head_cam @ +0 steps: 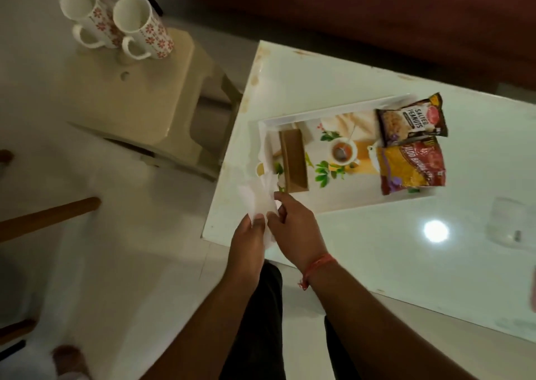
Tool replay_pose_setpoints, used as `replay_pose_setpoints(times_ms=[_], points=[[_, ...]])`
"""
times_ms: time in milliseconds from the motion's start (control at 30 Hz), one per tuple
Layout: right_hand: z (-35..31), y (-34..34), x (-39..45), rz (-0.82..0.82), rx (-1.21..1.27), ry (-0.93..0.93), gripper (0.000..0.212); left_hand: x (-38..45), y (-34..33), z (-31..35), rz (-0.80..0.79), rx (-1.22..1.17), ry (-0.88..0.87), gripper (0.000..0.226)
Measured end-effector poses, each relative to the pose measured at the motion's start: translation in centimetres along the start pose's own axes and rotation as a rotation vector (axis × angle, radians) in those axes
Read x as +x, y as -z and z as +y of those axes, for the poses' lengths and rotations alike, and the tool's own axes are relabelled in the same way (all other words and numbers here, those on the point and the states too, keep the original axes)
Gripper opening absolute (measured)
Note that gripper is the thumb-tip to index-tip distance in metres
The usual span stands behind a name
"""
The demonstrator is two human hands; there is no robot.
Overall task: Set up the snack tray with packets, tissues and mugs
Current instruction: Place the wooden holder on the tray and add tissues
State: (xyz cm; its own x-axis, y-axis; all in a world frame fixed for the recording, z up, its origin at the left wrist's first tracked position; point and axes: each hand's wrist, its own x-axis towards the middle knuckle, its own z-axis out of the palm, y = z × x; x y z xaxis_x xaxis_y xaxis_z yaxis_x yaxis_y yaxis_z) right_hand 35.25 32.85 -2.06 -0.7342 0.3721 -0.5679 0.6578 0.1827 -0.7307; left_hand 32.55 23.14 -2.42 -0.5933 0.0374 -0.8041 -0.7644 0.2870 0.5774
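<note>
While both hands, left hand (251, 236), right hand (293, 228), pinch white tissue (262, 202), tray (342, 202) packet (413, 120) reads "SALTED PEANUTS"

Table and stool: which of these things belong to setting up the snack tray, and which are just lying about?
Job: tray, peanut packet, yellow packet, tissue held in both hands, two mugs on the stool.
Lying about: glass, wooden stick.

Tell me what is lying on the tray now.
On the tray lie two snack packets, peanuts and a red-yellow one. The tissue covers its near corner, hiding what is beneath.
</note>
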Motion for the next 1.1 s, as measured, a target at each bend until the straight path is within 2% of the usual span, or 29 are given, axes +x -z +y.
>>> replay_pose_setpoints(times_ms=[67, 233, 467, 533, 600, 700, 833, 900, 1000, 1100], points=[[-0.2, 0.7, -0.6, -0.006, -0.030, 0.036, 0.039, -0.9, -1.3, 0.2, -0.011, -0.124, 0.047, 0.024], [0.0, 3.0, -0.9, -0.030, -0.134, 0.125, 0.040, -2.4, -3.0, 0.5, -0.058, -0.339, 0.084, 0.033], [0.1, 3.6, -0.9, -0.161, -0.252, 0.255, 0.028, -3.3, -4.0, 1.8, -0.147, -0.409, 0.035, 0.026], [0.4, 3.5, -0.7, -0.185, -0.286, 0.314, 0.031, -3.3, -4.0, 2.2, -0.147, -0.426, 0.036, 0.029], [0.6, 3.4, -0.7, -0.182, -0.387, 0.386, 0.046, -3.0, -3.7, 2.4, -0.148, -0.429, 0.036, 0.034], [0.8, 3.7, -0.6, -0.088, -0.575, 0.464, 0.065, -2.5, -3.0, 2.9, -0.198, -0.382, 0.037, 0.046], [0.4, 3.6, -0.3, 0.022, -0.700, 0.470, 0.071, -1.6, -2.7, 4.2, -0.301, -0.194, 0.044, 0.047], [0.2, 3.0, 0.2, 0.134, -0.674, 0.418, 0.066, -1.2, -3.0, 5.2, -0.312, -0.081, 0.027, 0.045], [-0.1, 2.3, 1.1, 0.272, -0.511, 0.395, 0.054, -0.4, -3.8, 6.7, -0.271, 0.125, -0.052, 0.043], [-0.3, 2.1, 2.4, 0.348, -0.391, 0.385, 0.053, 1.7, -4.5, 8.9, -0.156, 0.225, -0.180, 0.036]])
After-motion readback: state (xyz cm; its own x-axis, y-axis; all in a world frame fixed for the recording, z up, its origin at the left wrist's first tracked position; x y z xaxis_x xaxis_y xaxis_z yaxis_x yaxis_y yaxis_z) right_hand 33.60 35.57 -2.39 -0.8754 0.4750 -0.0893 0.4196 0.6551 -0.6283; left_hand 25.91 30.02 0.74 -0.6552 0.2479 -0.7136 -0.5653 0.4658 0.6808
